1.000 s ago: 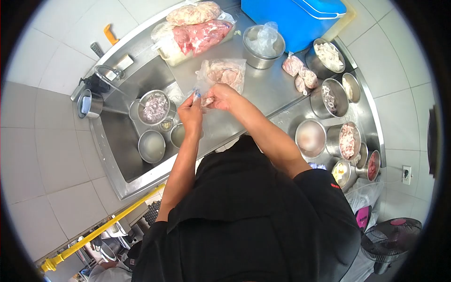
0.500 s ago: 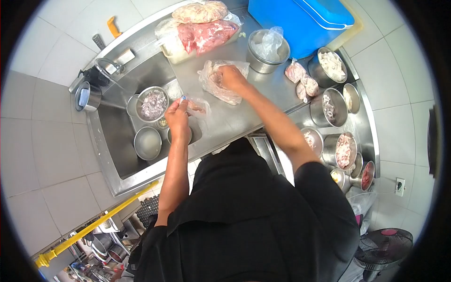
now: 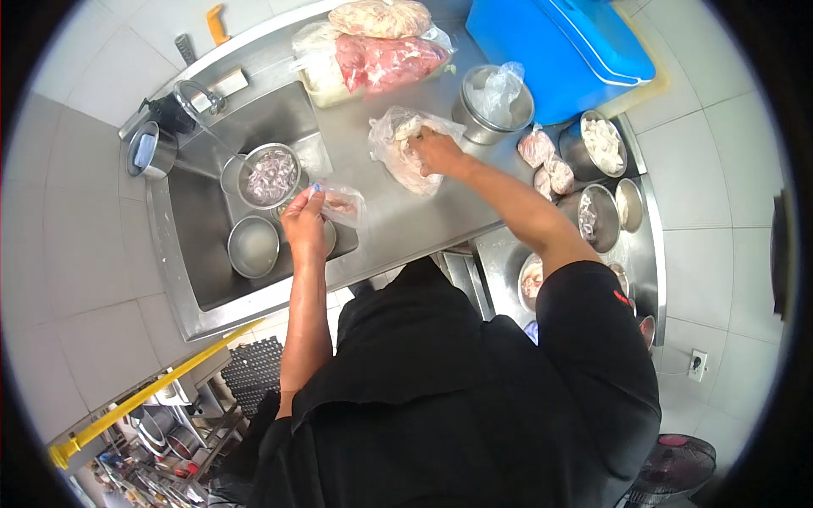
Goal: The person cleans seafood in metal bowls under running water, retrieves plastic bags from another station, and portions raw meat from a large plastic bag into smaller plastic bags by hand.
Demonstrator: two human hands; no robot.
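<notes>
Holding small bag of meat

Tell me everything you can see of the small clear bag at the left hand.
The small bag looks like thin, crinkled, see-through plastic, with pinkish-brown contents showing inside. The left hand grips one end; the rest extends rightward, near the sink's edge. Whether it touches the counter beneath, or its mouth is open, I cannot tell.
</notes>
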